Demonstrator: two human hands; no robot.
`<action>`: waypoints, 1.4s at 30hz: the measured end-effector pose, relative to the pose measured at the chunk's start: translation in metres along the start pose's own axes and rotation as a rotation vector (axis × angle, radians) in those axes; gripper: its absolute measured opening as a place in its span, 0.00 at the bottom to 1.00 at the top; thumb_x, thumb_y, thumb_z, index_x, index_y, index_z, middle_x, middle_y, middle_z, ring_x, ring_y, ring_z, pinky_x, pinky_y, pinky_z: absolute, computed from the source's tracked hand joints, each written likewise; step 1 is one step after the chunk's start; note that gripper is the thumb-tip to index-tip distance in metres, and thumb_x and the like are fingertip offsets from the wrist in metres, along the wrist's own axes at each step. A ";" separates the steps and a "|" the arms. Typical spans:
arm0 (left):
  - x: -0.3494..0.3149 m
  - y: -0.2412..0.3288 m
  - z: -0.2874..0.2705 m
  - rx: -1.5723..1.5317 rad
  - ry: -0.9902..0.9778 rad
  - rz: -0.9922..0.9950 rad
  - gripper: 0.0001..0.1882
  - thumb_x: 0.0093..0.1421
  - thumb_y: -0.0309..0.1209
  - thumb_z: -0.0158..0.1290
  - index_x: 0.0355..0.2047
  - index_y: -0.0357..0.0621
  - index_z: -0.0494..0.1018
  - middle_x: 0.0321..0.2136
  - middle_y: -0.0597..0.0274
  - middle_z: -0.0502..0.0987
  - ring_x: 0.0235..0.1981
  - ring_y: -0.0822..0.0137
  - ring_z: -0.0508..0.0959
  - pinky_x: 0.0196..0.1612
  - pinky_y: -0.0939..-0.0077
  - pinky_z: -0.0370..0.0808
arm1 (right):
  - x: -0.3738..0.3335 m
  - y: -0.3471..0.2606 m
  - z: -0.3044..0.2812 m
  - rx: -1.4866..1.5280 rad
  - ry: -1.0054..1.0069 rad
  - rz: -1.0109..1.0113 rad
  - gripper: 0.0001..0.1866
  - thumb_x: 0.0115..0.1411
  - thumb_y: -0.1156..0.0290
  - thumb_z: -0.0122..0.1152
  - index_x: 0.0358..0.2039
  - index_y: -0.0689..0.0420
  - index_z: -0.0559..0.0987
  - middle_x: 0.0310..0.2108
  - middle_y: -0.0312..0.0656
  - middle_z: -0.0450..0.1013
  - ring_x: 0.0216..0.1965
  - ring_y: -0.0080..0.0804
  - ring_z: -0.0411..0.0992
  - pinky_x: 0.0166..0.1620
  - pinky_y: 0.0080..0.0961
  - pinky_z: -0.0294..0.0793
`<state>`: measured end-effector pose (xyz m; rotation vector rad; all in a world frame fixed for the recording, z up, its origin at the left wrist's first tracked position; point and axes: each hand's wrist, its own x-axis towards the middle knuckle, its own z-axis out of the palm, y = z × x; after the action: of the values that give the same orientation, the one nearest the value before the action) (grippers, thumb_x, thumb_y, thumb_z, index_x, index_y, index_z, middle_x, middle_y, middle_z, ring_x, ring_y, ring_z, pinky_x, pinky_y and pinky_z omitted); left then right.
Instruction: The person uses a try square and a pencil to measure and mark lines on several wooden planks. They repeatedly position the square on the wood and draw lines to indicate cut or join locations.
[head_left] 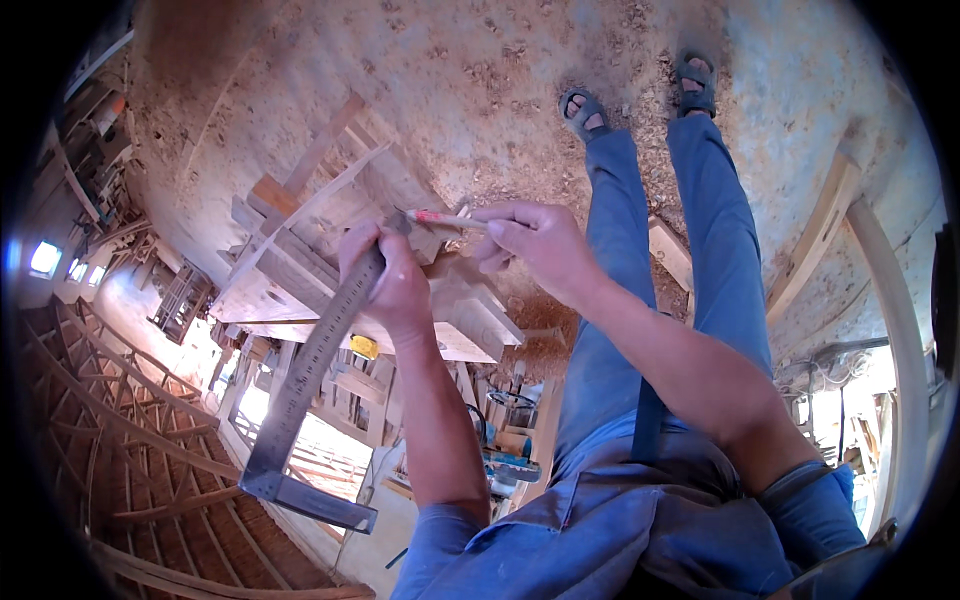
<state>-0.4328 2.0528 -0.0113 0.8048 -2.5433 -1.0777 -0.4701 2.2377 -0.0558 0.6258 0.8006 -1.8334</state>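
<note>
My left hand [385, 270] is closed around the upper part of a steel carpenter's square [320, 370]. Its marked blade slants down to the left and ends in a short crosspiece at the bottom. My right hand [540, 245] pinches a slim pale stick [465, 221] with a red section, perhaps a pencil or marking tool. The stick points left, and its dark tip reaches the fingers of my left hand; whether they touch it I cannot tell. Behind my left hand lie several sawn boards [280, 285], stacked and crossing one another.
Wood chips and shavings cover the floor [480, 90] around my sandalled feet. Long timber pieces [820, 235] stand at the right. A yellow object [364, 347] and a blue machine [512, 466] are below the boards. Wooden roof framing [150, 440] fills the lower left.
</note>
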 end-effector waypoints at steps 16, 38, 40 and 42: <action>0.014 0.005 0.001 0.072 -0.035 0.035 0.12 0.54 0.09 0.50 0.37 0.35 0.70 0.37 0.56 0.74 0.38 0.65 0.75 0.46 0.72 0.73 | 0.005 -0.009 0.006 -0.035 0.022 -0.004 0.14 0.65 0.77 0.52 0.48 0.70 0.77 0.31 0.47 0.79 0.29 0.26 0.78 0.34 0.20 0.79; 0.007 0.007 0.003 0.043 0.026 -0.029 0.12 0.54 0.09 0.49 0.37 0.36 0.70 0.35 0.56 0.74 0.36 0.65 0.74 0.43 0.72 0.73 | 0.003 -0.005 -0.002 -0.076 -0.002 -0.033 0.13 0.64 0.78 0.53 0.46 0.70 0.79 0.28 0.45 0.79 0.26 0.24 0.77 0.31 0.19 0.79; 0.013 0.011 0.004 0.026 0.030 -0.083 0.12 0.54 0.10 0.49 0.37 0.36 0.70 0.35 0.56 0.74 0.36 0.65 0.74 0.43 0.72 0.73 | 0.009 -0.010 -0.001 -0.067 -0.023 -0.030 0.13 0.64 0.78 0.53 0.47 0.69 0.79 0.29 0.45 0.79 0.26 0.24 0.77 0.31 0.19 0.79; 0.014 0.010 0.005 0.052 0.016 -0.013 0.11 0.55 0.11 0.50 0.36 0.36 0.70 0.33 0.57 0.74 0.31 0.68 0.73 0.37 0.75 0.71 | 0.009 -0.010 0.000 -0.053 -0.026 -0.013 0.13 0.64 0.78 0.53 0.47 0.69 0.79 0.29 0.45 0.79 0.26 0.24 0.77 0.31 0.20 0.79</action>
<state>-0.4501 2.0531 -0.0068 0.8405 -2.5659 -1.0096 -0.4827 2.2352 -0.0605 0.5629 0.8354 -1.8223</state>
